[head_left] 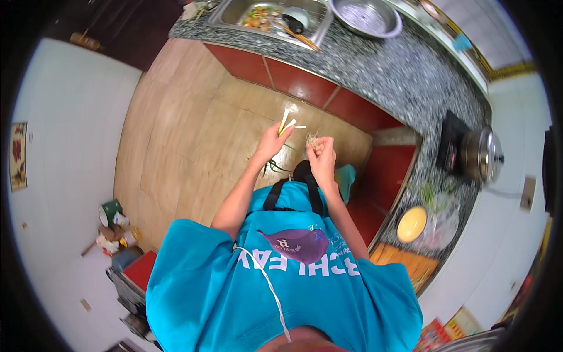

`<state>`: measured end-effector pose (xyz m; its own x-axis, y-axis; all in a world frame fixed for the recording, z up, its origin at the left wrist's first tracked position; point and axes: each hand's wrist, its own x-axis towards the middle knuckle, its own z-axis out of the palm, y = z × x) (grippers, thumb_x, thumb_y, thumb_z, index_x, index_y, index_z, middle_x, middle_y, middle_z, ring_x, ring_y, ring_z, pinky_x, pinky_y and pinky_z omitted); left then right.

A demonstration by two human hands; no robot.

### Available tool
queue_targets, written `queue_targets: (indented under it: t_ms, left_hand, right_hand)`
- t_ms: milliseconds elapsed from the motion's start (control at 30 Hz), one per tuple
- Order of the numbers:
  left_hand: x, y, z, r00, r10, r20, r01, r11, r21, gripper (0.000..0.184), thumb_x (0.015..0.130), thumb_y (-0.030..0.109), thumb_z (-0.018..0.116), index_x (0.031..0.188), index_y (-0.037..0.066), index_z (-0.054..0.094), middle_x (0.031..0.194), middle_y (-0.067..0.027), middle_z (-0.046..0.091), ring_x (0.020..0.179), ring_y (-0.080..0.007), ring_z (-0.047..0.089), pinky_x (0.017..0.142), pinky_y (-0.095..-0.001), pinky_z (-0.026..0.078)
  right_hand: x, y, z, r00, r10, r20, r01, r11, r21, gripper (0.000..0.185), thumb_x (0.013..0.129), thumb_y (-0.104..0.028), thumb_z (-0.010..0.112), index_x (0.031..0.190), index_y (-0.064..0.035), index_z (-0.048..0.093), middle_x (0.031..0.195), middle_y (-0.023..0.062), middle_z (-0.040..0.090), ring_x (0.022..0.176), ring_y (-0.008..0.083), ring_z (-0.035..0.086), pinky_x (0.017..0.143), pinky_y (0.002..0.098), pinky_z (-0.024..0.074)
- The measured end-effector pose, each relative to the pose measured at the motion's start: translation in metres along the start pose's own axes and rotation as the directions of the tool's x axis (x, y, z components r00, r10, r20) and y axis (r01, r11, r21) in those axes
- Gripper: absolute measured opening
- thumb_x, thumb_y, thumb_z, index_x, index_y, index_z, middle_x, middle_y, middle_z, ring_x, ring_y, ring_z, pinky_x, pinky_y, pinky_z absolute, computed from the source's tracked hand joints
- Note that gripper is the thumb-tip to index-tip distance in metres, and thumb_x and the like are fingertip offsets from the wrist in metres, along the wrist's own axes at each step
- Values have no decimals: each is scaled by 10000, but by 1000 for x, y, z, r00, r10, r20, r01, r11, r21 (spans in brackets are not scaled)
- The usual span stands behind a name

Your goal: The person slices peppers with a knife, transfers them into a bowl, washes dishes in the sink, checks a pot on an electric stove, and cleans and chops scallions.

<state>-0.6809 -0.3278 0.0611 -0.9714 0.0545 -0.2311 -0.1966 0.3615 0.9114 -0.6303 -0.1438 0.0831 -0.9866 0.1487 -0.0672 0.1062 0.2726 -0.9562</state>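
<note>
My left hand (271, 142) is closed around a few spring onions (291, 124), their white ends pointing up and away from me. Dark green leaves (274, 166) hang down below that hand. Just to the right, my right hand (324, 157) pinches a small tuft of pale, stringy roots (312, 139) between thumb and fingers. The two hands are apart, in front of my waist and above the floor. A teal plastic bag (346, 178) shows beyond my right wrist, partly hidden by my forearm.
Ahead, a sink (231, 13) holds food scraps and utensils beside a metal basin (366, 16). Along the right counter stand a lidded pot (482, 155), a yellow bowl (412, 224), more greens (437, 198) and a wooden cutting board (404, 263). Red cabinets (302, 81) line the counter.
</note>
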Motion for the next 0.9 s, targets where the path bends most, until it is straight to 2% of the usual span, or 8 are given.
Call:
queue_targets:
  t_ms: [67, 233, 467, 533, 633, 733, 833, 900]
  left_hand:
    - [25, 3, -23, 995, -75, -61, 75, 997, 4, 363, 963, 351, 624, 957, -11, 645, 650, -86, 538, 595, -157, 464, 557, -357, 405]
    - [70, 16, -77, 924, -145, -354, 118, 988, -96, 343, 973, 329, 628, 812, 26, 612, 625, 38, 498, 576, -65, 424, 517, -276, 357]
    - [147, 13, -153, 857, -174, -486, 87, 976, -198, 328, 982, 290, 620, 814, 9, 608, 625, 41, 486, 591, -60, 413, 519, -277, 350]
    - [172, 6, -168, 870, -169, -462, 81, 976, -204, 317, 983, 282, 618, 835, 2, 621, 630, 42, 489, 599, -58, 418, 525, -277, 358]
    - [227, -4, -213, 935, -168, -314, 131, 982, -134, 381, 971, 345, 612, 891, -27, 617, 620, -99, 551, 580, -162, 485, 565, -375, 420]
    - [264, 2, -246, 962, -175, -207, 156, 982, -104, 375, 968, 346, 614, 895, -22, 617, 630, -130, 556, 568, -195, 483, 566, -379, 419]
    - [293, 2, -263, 984, -116, -136, 109, 992, -58, 371, 967, 351, 613, 915, -16, 620, 638, -136, 559, 566, -212, 484, 569, -377, 422]
    - [313, 4, -263, 995, -86, -41, 84, 995, -49, 357, 969, 347, 609, 937, -9, 627, 649, -143, 574, 572, -228, 510, 578, -382, 428]
  right_hand:
    - [49, -17, 12, 995, -64, 79, 70, 994, -79, 268, 864, -39, 706, 997, -15, 474, 702, 65, 530, 601, 126, 507, 544, 289, 439]
    - [158, -79, 64, 943, -259, 208, 280, 957, -76, 249, 855, -30, 718, 975, -15, 500, 800, 68, 573, 653, 123, 555, 597, 271, 470]
    - [291, -147, 179, 904, -403, 142, 369, 904, 217, 267, 824, -43, 757, 964, -4, 534, 893, 92, 590, 682, 156, 597, 607, 287, 479]
    - [323, -160, 211, 911, -400, 101, 372, 902, 219, 268, 820, -37, 757, 962, -5, 533, 886, 96, 589, 672, 163, 594, 609, 288, 477]
    - [386, -165, 261, 903, -429, 33, 424, 900, 102, 278, 818, -51, 761, 965, -3, 530, 904, 112, 585, 752, 210, 596, 672, 330, 483]
    - [447, -136, 301, 882, -457, 116, 471, 843, -261, 403, 824, -142, 775, 1120, 18, 553, 1152, 192, 562, 1066, 361, 562, 837, 437, 477]
    - [446, -126, 302, 950, -269, 160, 313, 813, -492, 507, 841, -154, 762, 1269, -1, 537, 1312, 219, 509, 1193, 395, 523, 903, 437, 476]
    - [430, -141, 282, 939, -323, 115, 340, 828, -445, 476, 877, -154, 734, 1290, 1, 555, 1275, 213, 570, 1117, 337, 620, 846, 379, 521]
